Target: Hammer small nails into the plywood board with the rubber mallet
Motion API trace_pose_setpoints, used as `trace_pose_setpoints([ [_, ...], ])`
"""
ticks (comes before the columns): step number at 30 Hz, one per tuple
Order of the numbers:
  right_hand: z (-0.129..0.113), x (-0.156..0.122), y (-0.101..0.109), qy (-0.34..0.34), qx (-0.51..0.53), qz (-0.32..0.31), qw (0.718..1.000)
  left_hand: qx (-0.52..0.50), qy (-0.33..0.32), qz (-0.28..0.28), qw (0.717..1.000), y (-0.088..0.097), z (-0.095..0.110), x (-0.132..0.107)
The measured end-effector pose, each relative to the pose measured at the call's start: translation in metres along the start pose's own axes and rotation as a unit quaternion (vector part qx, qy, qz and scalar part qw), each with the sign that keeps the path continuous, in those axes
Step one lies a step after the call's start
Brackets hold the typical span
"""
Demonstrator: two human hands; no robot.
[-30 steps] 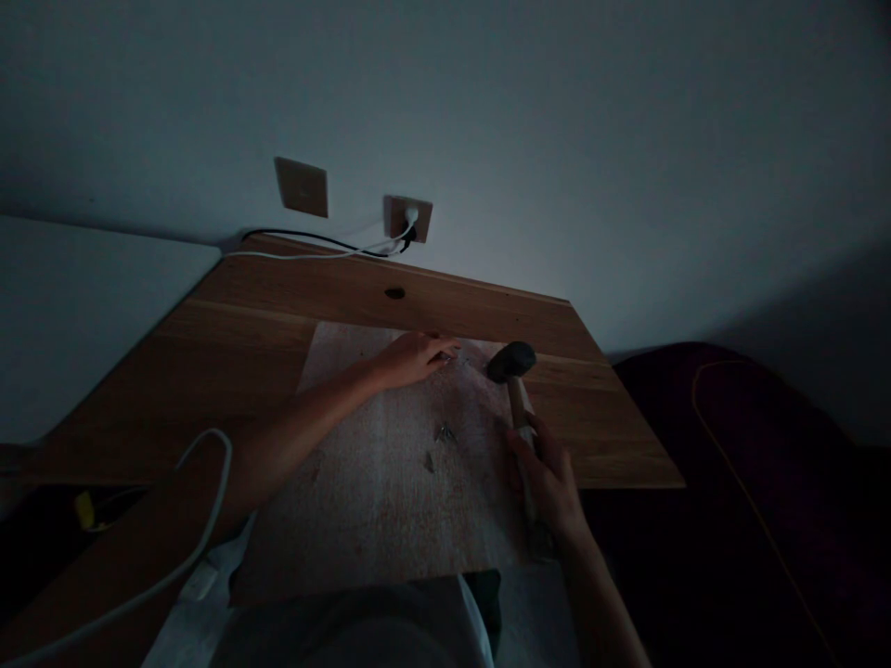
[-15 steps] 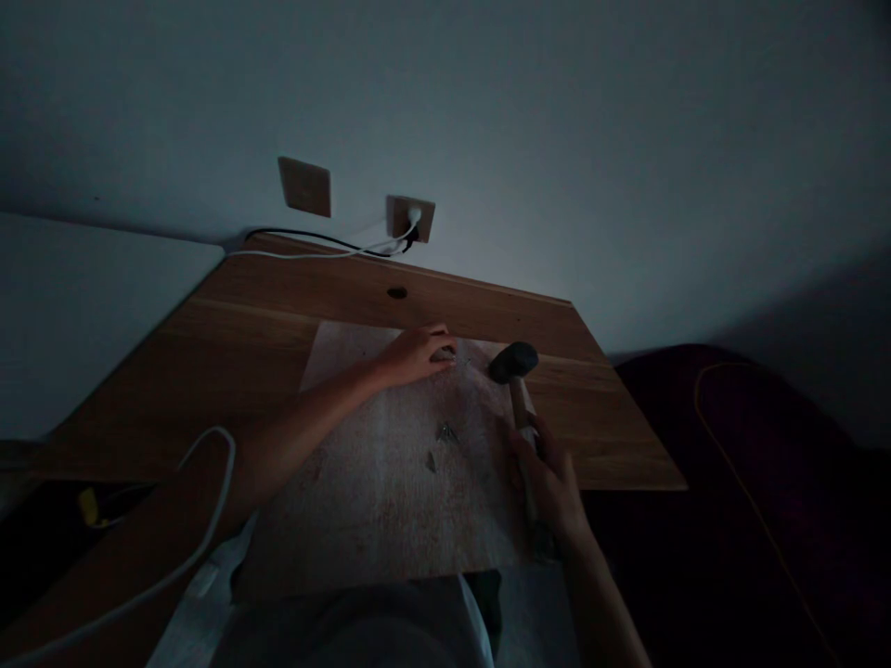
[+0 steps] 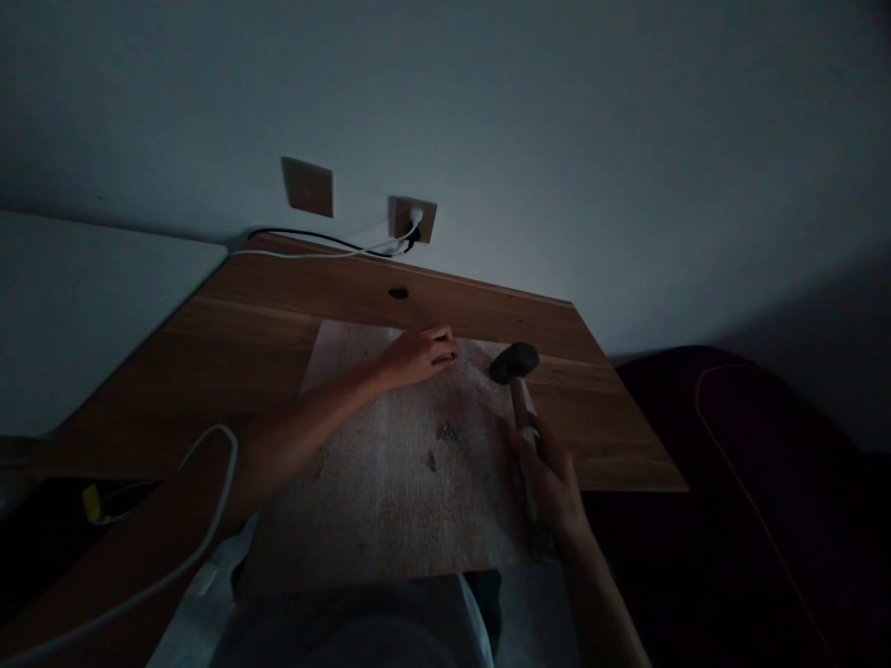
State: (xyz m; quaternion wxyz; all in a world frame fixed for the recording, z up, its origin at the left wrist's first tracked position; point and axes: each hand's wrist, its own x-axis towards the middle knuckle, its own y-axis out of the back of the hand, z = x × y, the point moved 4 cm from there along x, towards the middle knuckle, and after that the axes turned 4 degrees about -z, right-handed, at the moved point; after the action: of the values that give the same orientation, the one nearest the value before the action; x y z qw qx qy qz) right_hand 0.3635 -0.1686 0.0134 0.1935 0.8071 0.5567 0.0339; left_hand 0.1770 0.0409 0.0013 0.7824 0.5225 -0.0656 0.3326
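Note:
A pale wooden board (image 3: 390, 501) lies on a brown desk (image 3: 237, 343). My left hand (image 3: 418, 355) reaches to the board's far edge, fingers curled and pinched on something too small to make out in the dim light. My right hand (image 3: 549, 482) grips the wooden handle of a hammer (image 3: 515, 371); its dark head hovers near the board's far right corner, just right of my left hand. A few small nails (image 3: 442, 441) lie loose in the middle of the board.
A white cable (image 3: 201, 529) loops over the desk's near left. On the wall behind are a switch plate (image 3: 307, 186) and a socket (image 3: 412, 219) with black and white cords plugged in. A cable hole (image 3: 398, 293) is in the desk. A dark sofa (image 3: 752, 482) stands at the right.
My left hand's fingers have curled in from a reach into a pinch at the board's far edge. The hammer and my right hand have barely moved.

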Motion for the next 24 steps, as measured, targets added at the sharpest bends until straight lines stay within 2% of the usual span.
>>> trace_pose_setpoints([
  [13, 0.0032, 0.0014, 0.0023, 0.003, -0.008, 0.008, 1.0, 0.018, 0.006, -0.014, 1.0, 0.0007, 0.0005, 0.0007],
  [24, -0.0005, 0.0006, -0.0001, 0.001, 0.003, 0.002, 1.0, 0.05, -0.023, -0.012, 0.998, -0.0009, 0.0033, 0.0032],
])
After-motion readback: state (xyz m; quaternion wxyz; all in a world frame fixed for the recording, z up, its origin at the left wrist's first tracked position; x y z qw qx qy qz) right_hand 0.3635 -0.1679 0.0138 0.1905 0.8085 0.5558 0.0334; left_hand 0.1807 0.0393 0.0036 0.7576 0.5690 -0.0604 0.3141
